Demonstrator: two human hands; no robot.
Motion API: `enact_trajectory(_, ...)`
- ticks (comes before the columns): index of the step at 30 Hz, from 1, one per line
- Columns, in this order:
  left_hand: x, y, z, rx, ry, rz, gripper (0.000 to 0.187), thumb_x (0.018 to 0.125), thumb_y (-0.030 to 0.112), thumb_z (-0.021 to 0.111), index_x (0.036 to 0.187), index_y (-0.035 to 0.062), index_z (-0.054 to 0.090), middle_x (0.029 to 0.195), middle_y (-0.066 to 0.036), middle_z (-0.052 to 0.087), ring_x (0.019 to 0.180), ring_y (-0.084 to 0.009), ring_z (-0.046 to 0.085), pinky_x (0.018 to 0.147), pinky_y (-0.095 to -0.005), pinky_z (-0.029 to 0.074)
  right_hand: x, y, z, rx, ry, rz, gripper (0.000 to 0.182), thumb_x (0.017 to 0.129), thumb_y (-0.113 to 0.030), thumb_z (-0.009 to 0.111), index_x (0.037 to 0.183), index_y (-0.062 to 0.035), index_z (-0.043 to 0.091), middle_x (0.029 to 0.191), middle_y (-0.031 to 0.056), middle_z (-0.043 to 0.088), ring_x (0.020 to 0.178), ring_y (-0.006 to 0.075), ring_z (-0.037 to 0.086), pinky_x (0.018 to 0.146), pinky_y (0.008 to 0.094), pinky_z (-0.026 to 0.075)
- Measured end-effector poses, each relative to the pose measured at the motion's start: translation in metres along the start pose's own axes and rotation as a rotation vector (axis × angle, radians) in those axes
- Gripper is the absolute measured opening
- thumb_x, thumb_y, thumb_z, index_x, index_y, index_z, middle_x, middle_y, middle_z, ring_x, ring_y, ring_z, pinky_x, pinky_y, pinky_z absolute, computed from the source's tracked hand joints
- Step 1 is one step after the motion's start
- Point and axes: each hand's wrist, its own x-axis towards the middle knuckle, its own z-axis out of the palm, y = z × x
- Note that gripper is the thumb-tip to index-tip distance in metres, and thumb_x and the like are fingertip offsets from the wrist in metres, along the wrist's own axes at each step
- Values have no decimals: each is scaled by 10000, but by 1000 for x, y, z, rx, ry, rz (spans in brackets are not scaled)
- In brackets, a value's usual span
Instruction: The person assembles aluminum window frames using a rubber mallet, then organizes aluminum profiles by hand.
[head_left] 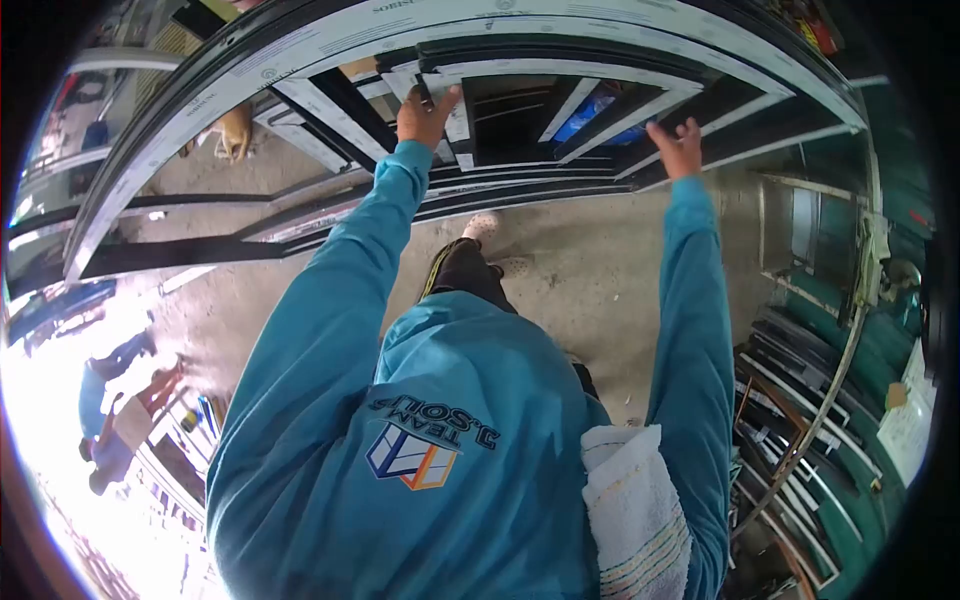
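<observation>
2 hands (pixel 424 122) (pixel 681 154) at black-and-white frames (pixel 560 68).

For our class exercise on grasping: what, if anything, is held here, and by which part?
The right grip is spread open, holding nothing visible. The left grip is at a white-faced frame bar; whether it holds it cannot be told.
</observation>
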Motion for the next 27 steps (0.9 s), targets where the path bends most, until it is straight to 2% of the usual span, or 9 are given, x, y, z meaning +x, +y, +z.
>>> enact_trajectory(4,-5,4,1,-41,-73,-23,736,764,607,670,1037,-73,595,867,-206,670,851,-332,662,754,-405,509,67,10,26,-71,-23,-89,973,644,-381,868,1323,108,371,1245,240,527,1083,282,544,917,373,433)
enact_trajectory(6,-2,0,4,-114,-44,-44,747,757,612,679,1044,-72,598,857,-206,670,791,-320,660,715,-410,509,76,-2,35,-70,-11,-359,732,678,-385,840,1189,63,567,1171,209,608,1064,289,586,914,400,443)
enact_trajectory(7,-2,-1,4,-68,-14,-27,707,748,596,700,998,-62,634,833,-195,677,761,-310,656,702,-393,513,71,-4,36,-257,159,-393,506,675,-380,830,961,18,703,1000,163,698,967,310,651,843,396,475)
enact_trajectory(9,1,9,-7,123,-56,-28,652,741,572,720,912,-55,665,790,-177,682,736,-296,655,691,-374,519,65,-19,28,-344,87,-288,475,673,-385,832,951,-16,722,1007,143,706,953,306,664,837,413,489)
enact_trajectory(16,-16,0,-23,-137,14,-38,508,726,431,803,837,-48,678,747,-128,686,656,-156,613,642,-319,501,52,-33,5,-325,68,-208,530,629,-441,832,920,-13,721,939,142,717,916,296,680,798,373,501)
enact_trajectory(20,-8,-7,-30,-107,-42,-129,697,684,464,815,1053,-103,650,959,-222,694,857,-287,687,797,-333,528,44,-32,26,-200,44,-274,497,654,-388,830,936,3,712,985,148,710,936,296,676,812,374,503)
enact_trajectory(23,1,-13,-42,-196,-70,-146,619,715,484,788,991,-59,680,863,-162,701,734,-245,659,708,-334,513,48,-34,49,-312,77,-285,482,668,-370,827,944,8,712,1003,148,708,943,291,676,824,370,504)
enact_trajectory(25,14,-32,-33,-245,-75,-105,368,772,267,798,922,-47,678,853,-105,708,764,-135,617,734,-286,495,36,-45,51,-237,32,-223,475,667,-384,824,945,-13,720,986,145,711,940,293,678,828,372,505)
enact_trajectory(27,20,-53,-27,-235,-78,-68,369,767,263,801,931,-44,680,863,-102,709,766,-137,617,740,-285,495,37,-47,55,-413,64,-228,472,682,-410,805,938,-22,723,989,137,711,946,264,676,813,349,483)
